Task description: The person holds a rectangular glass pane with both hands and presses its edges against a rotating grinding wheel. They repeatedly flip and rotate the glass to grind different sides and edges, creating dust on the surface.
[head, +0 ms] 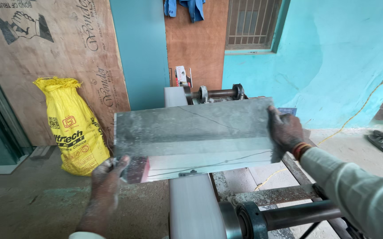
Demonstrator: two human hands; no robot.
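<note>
I hold a long grey rectangular slab [191, 128] crosswise over a sanding belt machine. My left hand [107, 177], dusty, grips the slab's near left corner from below. My right hand [284, 130] clasps its right end, with an orange band at the wrist. The slab's upper face is dusty grey with thin scratch lines, and its lower edge is lighter. The white belt [196, 208] runs beneath the slab toward me, over a dark roller [244, 217] on a steel shaft.
A yellow printed sack [74, 128] leans against plywood sheets [54, 57] at left. The machine's far roller [218, 94] sits behind the slab. A turquoise wall with a barred window [251, 22] stands at right. A pair of sandals [382, 140] lies on the floor, and a yellow cable [359, 110] trails there.
</note>
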